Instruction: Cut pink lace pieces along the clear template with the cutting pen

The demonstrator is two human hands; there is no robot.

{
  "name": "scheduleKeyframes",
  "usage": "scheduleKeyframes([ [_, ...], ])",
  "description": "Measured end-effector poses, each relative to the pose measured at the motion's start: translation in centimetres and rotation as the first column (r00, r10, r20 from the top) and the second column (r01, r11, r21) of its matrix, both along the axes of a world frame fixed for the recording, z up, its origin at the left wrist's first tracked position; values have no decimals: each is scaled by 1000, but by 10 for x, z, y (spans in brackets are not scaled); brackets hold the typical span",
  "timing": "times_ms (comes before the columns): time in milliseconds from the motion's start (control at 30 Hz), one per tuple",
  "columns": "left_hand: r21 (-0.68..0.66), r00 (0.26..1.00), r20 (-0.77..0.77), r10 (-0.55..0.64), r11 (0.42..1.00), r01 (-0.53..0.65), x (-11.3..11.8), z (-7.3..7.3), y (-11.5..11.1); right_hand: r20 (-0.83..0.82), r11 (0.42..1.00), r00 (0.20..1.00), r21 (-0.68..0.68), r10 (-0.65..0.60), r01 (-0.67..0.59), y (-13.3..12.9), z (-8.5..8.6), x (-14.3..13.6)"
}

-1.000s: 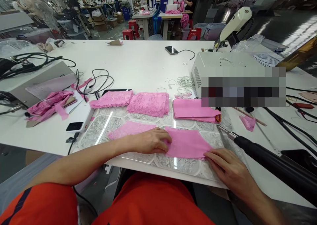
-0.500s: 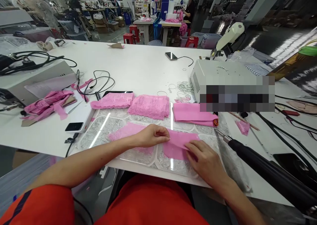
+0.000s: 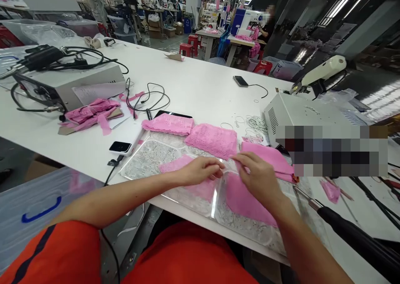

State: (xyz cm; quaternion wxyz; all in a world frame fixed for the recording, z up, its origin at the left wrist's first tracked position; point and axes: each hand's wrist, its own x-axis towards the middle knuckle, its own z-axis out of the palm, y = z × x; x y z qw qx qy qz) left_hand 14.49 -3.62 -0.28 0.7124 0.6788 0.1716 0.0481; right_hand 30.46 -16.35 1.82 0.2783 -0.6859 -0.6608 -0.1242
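Note:
My left hand (image 3: 201, 169) is closed above the patterned transparent mat (image 3: 156, 150), its fingers curled; anything in them is hidden. To its right, my right hand (image 3: 259, 175) has thumb and fingers together at the near right corner of the middle lace stack (image 3: 212, 139); what it pinches is too small to tell. A pale pink lace piece (image 3: 175, 164) lies partly beneath my left forearm. Below my right hand, a smooth pink piece (image 3: 243, 200) lies flat. Another lace stack (image 3: 168, 124) sits at the left, and folded smooth pink fabric (image 3: 268, 158) is partly behind my right hand.
A black-handled tool (image 3: 350, 225) points in from the right. Grey boxes stand at left (image 3: 93, 82) and right (image 3: 293, 113). Nearby are a white device (image 3: 120, 147), looped cable (image 3: 153, 105), elastic rings (image 3: 256, 123) and a phone (image 3: 240, 81). A person works at a distant sewing machine.
The view has turned left. My right hand has left the smooth pink piece, which now lies flat, and moved up to the lace stack. My left hand has come away from that piece too.

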Motion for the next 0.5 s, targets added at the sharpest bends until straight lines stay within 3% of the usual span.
scheduleKeyframes([
  [100, -127, 990, -19, 139, 982, -141, -25, 1, 17, -64, 966, 969, -83, 239, -244, 44, -1, -36],
  [200, -247, 954, -116, 276, 922, -297, -49, 4, 32, -108, 913, 916, -98, 387, -397, 72, -10, -70],
  [300, -169, 913, -220, 344, 908, -383, -67, 4, 42, -238, 826, 810, -54, 535, -561, 81, -15, -87],
  [367, -76, 895, -243, 374, 912, -402, -74, 2, 47, -345, 806, 764, -36, 545, -591, 77, -13, -83],
  [500, 128, 874, -243, 420, 907, -400, -78, -1, 51, -462, 899, 826, -122, 323, -420, 49, -9, -49],
])
